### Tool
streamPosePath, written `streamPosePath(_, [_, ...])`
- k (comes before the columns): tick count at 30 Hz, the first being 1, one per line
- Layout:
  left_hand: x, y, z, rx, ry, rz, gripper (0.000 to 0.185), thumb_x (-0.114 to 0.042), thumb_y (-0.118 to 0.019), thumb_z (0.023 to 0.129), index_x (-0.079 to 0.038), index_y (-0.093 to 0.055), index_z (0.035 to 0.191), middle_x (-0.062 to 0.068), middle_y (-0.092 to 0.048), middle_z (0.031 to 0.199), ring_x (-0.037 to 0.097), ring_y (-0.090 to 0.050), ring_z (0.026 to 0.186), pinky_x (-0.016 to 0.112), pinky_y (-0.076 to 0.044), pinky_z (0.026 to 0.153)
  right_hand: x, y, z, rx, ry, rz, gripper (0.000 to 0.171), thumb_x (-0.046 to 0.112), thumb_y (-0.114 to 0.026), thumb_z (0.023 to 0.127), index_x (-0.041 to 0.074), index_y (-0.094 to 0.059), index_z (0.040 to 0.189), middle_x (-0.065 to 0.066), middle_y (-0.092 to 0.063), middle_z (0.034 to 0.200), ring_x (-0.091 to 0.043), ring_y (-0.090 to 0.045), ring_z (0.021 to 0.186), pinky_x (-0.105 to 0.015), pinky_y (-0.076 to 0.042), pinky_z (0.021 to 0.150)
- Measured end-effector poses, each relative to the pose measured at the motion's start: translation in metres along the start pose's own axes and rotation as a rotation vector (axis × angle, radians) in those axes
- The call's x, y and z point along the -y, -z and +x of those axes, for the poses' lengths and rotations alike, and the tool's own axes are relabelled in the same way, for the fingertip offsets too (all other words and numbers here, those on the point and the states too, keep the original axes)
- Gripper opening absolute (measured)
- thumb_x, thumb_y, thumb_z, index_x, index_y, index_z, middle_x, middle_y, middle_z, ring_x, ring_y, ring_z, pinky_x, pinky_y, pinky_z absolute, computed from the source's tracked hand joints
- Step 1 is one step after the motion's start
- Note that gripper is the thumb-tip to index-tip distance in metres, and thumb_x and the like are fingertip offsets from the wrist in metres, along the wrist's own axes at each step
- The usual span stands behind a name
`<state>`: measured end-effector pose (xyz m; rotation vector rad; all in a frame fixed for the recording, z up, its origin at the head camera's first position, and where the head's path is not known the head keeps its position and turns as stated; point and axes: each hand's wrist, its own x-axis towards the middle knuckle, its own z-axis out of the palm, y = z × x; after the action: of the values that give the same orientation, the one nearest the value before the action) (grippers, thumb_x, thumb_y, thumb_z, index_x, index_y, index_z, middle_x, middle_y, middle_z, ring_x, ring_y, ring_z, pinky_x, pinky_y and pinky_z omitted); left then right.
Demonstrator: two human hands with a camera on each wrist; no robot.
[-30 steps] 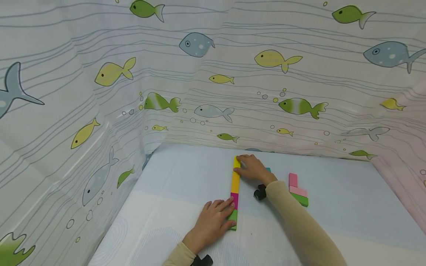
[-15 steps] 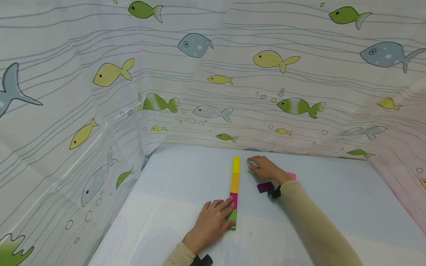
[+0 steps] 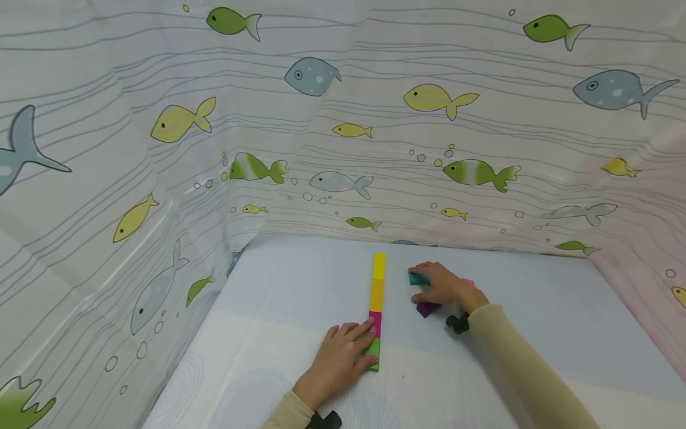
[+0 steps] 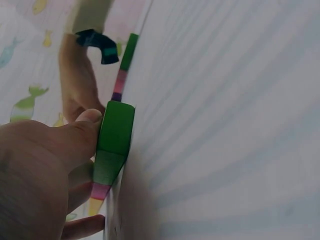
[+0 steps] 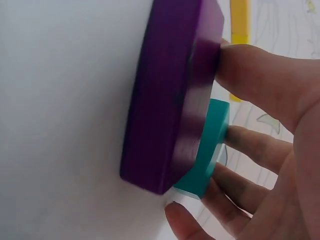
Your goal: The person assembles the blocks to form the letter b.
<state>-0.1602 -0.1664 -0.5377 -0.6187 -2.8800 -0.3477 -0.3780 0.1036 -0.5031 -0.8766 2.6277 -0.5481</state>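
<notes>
On the pale tabletop (image 3: 278, 286), the left hand (image 3: 337, 360) lies with straight fingers (image 3: 360, 330) against the green near end of the coloured block row (image 3: 377, 310), while at three o'clock the right hand (image 3: 445, 286) pinches a teal block (image 3: 417, 278) and touches a purple block (image 3: 427, 308).
</notes>
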Motion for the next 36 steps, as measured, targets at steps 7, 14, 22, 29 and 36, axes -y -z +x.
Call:
streamPosePath(7, [0.000, 0.000, -0.001, -0.005, -0.004, 0.000, 0.053, -0.051, -0.063, 0.104, -0.019, -0.066, 0.147, -0.002, -0.058, 0.158, 0.022, -0.059, 0.131, 0.057, -0.050, 0.105, 0.002, -0.007, -0.020, 0.031, 0.002, -0.018, 0.080, 0.033, -0.084, 0.090, 0.014, -0.049, 0.160, -0.022, -0.045, 0.162, -0.044, -0.042, 0.145, -0.067, -0.043, 0.115])
streamPosePath(14, [0.001, -0.001, -0.001, -0.003, 0.003, 0.000, 0.053, -0.051, -0.064, 0.103, -0.019, -0.066, 0.147, -0.002, -0.058, 0.158, 0.022, -0.059, 0.131, 0.056, -0.049, 0.105, 0.009, -0.011, -0.041, 0.030, 0.007, -0.037, 0.075, 0.025, -0.083, 0.092, 0.013, -0.050, 0.158, -0.020, -0.049, 0.159, -0.042, -0.047, 0.141, -0.064, -0.049, 0.111])
streamPosePath(22, [0.000, 0.000, 0.000, 0.002, 0.004, -0.002, 0.054, -0.051, -0.063, 0.103, -0.019, -0.066, 0.147, -0.002, -0.057, 0.158, 0.022, -0.059, 0.132, 0.057, -0.049, 0.105, 0.012, -0.015, -0.052, -0.024, 0.015, -0.001, 0.073, 0.023, -0.083, 0.092, 0.011, -0.052, 0.157, -0.022, -0.051, 0.157, -0.043, -0.048, 0.141, -0.062, -0.049, 0.111])
streamPosePath(29, [0.000, -0.001, 0.000, -0.006, 0.000, -0.014, 0.054, -0.051, -0.064, 0.103, -0.019, -0.066, 0.147, -0.002, -0.058, 0.158, 0.022, -0.059, 0.131, 0.057, -0.049, 0.105, 0.007, -0.025, -0.053, -0.218, 0.017, -0.004, 0.054, 0.023, -0.080, 0.095, 0.003, -0.064, 0.142, -0.025, -0.062, 0.137, -0.039, -0.059, 0.123, -0.060, -0.054, 0.104])
streamPosePath(36, [0.001, -0.001, 0.000, 0.004, 0.005, -0.018, 0.054, -0.051, -0.064, 0.103, -0.019, -0.066, 0.147, -0.002, -0.058, 0.158, 0.022, -0.059, 0.131, 0.057, -0.049, 0.105, 0.015, -0.038, -0.044, -0.297, 0.019, -0.017, 0.037, 0.012, -0.081, 0.092, 0.007, -0.075, 0.128, -0.018, -0.069, 0.118, -0.034, -0.065, 0.108, -0.057, -0.056, 0.096])
